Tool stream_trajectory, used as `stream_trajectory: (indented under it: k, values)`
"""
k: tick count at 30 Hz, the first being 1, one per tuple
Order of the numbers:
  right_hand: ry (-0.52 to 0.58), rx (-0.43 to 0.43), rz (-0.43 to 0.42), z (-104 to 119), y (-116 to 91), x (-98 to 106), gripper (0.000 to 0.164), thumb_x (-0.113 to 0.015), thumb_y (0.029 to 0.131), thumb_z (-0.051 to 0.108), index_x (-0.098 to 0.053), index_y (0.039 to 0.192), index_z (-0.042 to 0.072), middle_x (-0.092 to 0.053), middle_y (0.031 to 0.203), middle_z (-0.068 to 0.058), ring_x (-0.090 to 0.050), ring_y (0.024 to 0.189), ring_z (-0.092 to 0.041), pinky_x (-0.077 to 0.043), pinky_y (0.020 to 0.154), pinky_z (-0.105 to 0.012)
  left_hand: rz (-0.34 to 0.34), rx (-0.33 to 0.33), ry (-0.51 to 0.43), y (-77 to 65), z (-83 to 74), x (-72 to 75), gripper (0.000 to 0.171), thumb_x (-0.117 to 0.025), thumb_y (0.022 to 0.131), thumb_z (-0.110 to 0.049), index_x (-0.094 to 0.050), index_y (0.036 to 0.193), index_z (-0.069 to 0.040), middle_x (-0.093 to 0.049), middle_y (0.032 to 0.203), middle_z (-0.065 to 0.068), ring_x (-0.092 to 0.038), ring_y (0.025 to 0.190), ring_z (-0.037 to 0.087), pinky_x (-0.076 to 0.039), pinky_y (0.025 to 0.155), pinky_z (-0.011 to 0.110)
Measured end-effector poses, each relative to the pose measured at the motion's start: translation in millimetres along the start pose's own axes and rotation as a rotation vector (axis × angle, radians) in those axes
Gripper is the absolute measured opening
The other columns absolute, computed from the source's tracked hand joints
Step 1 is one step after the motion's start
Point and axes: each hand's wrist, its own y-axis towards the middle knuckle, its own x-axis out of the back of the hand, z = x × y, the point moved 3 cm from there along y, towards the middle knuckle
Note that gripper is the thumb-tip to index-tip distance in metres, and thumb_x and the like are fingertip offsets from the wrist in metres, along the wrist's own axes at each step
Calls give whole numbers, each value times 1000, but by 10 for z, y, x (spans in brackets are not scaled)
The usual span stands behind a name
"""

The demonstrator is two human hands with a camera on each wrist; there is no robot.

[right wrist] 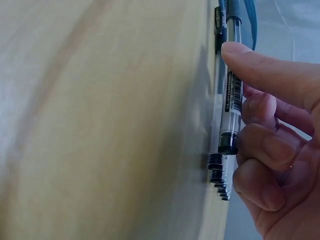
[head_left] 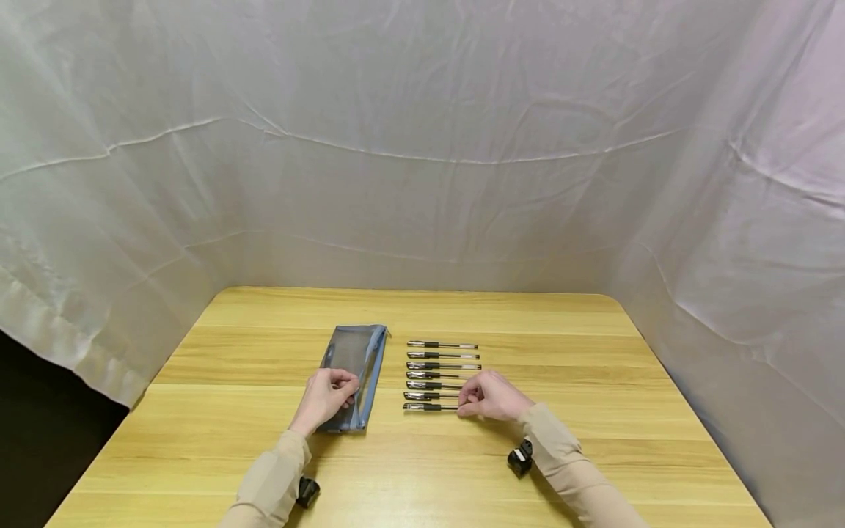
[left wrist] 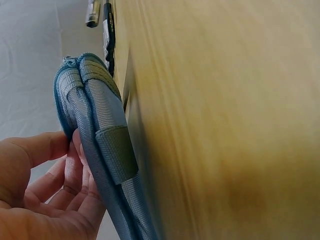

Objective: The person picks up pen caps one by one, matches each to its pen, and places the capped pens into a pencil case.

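A blue zippered mesh pouch (head_left: 350, 345) lies on the left of the table, its zipper edge towards the pens. My left hand (head_left: 322, 400) pinches the upper layer of that edge between thumb and fingers; the left wrist view shows the blue fabric sides (left wrist: 112, 150) close up. Right of the pouch, several black clear-barrelled gel pens (head_left: 436, 365) lie in a row, caps pointing left. My right hand (head_left: 496, 397) pinches the nearest pen (right wrist: 233, 100) by its rear barrel. In the right wrist view this pen sits slightly off the table, the other pens' ends beyond it.
The wooden table (head_left: 409, 477) has pale curtains (head_left: 429, 198) hanging behind it and at both sides. A small black device (head_left: 520, 459) is strapped at the right wrist, another (head_left: 307, 491) at the left wrist.
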Motion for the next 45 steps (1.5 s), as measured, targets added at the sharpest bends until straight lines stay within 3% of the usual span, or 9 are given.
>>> stream_trajectory:
  k: [14, 21, 25, 29, 37, 45]
  values:
    - [93, -13, 69, 129, -38, 96, 6, -74, 90, 18, -74, 89, 13, -57, 71, 8, -47, 62, 1, -43, 57, -15, -11, -5, 8, 6, -2, 1, 12, -67, 93, -5, -76, 98, 2, -73, 75, 9, -64, 58, 13, -56, 55, 24]
    - [130, 35, 83, 150, -34, 149, 11, -68, 94, 14, -74, 96, 5, -72, 89, -4, -57, 75, 1, -55, 79, -16, -7, 3, 4, 0, -5, 1, 12, -68, 92, -5, -76, 98, 2, -72, 74, 8, -64, 58, 12, -56, 56, 24]
    - [199, 30, 123, 161, -19, 141, 17, -64, 98, 16, -70, 101, 1, -72, 94, -12, -60, 65, -3, -57, 65, -20, -11, -6, 5, 4, -3, 5, 12, -67, 93, -5, -76, 97, 2, -72, 74, 9, -64, 58, 13, -56, 55, 24]
    - [275, -4, 160, 181, 4, 117, 21, -60, 100, 16, -66, 105, -4, -67, 93, -12, -59, 56, -7, -51, 49, -22, -11, -5, 6, 4, -2, 4, 12, -67, 93, -5, -76, 97, 2, -72, 74, 9, -64, 58, 13, -56, 56, 24]
    - [383, 1, 190, 243, 86, 74, 23, -56, 101, 10, -59, 108, -11, -67, 90, -17, -66, 64, -11, -63, 62, -33, -4, -4, 2, -10, -9, -1, 12, -68, 93, -5, -76, 98, 2, -72, 74, 8, -64, 60, 13, -57, 57, 25]
    - [499, -80, 183, 276, 224, -28, 28, -58, 98, 6, -55, 120, -11, -71, 90, -17, -68, 67, -14, -64, 68, -34, -1, -17, 2, -2, -18, 0, 12, -67, 93, -5, -76, 99, 2, -72, 75, 8, -65, 60, 13, -56, 57, 24]
